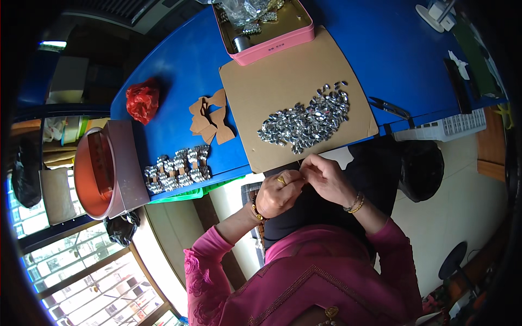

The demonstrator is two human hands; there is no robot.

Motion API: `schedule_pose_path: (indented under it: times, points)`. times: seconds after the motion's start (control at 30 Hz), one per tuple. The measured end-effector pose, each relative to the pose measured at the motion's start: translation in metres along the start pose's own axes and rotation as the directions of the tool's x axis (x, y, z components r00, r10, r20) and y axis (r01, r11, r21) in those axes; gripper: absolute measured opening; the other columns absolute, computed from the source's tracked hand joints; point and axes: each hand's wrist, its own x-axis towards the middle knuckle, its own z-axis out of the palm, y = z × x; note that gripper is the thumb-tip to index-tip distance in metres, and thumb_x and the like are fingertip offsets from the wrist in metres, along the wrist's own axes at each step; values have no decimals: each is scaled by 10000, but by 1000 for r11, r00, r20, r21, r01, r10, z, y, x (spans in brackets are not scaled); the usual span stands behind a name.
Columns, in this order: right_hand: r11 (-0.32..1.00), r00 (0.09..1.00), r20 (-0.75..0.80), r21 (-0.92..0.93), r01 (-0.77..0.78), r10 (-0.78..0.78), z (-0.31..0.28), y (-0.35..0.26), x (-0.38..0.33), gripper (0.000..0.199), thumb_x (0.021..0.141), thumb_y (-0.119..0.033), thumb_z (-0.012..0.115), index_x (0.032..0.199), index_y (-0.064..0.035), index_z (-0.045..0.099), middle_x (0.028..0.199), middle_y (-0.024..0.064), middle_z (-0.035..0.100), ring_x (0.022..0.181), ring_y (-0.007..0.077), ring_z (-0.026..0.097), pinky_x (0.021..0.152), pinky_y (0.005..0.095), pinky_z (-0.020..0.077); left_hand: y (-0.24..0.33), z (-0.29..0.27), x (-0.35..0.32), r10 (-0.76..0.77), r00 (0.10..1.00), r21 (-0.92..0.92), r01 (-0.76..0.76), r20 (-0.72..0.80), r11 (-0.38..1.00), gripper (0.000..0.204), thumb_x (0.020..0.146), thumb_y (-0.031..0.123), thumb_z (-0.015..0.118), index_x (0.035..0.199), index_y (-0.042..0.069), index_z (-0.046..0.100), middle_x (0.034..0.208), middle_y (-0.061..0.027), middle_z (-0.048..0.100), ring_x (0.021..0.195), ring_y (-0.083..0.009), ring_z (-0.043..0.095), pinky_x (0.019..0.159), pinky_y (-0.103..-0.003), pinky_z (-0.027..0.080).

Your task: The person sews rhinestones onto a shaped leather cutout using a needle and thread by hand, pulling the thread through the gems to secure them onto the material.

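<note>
My left hand (279, 196) and my right hand (328, 178) meet just off the table's near edge, above my lap. Both are closed in a pinch, fingertips together; whatever lies between them is too small to make out. Beyond them, a heap of shiny silver rhinestones (304, 124) is spread on a brown cardboard sheet (258, 81). To the left of the sheet lie several brown bow-shaped card pieces (220, 122). Nearer the left edge, a cluster of card pieces covered with silver stones (179, 168) rests on the blue table (179, 70).
A pink tin (280, 48) with a spool (241, 43) and clear plastic inside stands on the sheet's far end. A crumpled red plastic bag (142, 101) lies far left, beside a pink bin (120, 163). Black tweezers or snips (390, 107) lie right; a white basket (457, 126) stands beyond.
</note>
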Motion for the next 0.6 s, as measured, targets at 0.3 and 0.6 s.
schedule_pose_path:
  times: [0.3,0.6]
  points:
    - [970,983,-182,239,42,2,4,-11,-8,60,881,-47,559,890,7,533,716,23,585,626,28,536,552,202,438,-10,-2,17,-245,960,192,268,-135,944,246,702,-45,641,932,34,604,894,-113,585,687,-280,599,561,-360,487]
    - [999,990,-138,36,-32,37,4,1,-4,63,868,-43,566,898,2,533,682,60,591,605,85,586,529,243,451,-20,4,28,-362,900,304,425,-243,853,240,710,-50,630,928,50,619,852,-102,584,619,-256,591,538,-345,474]
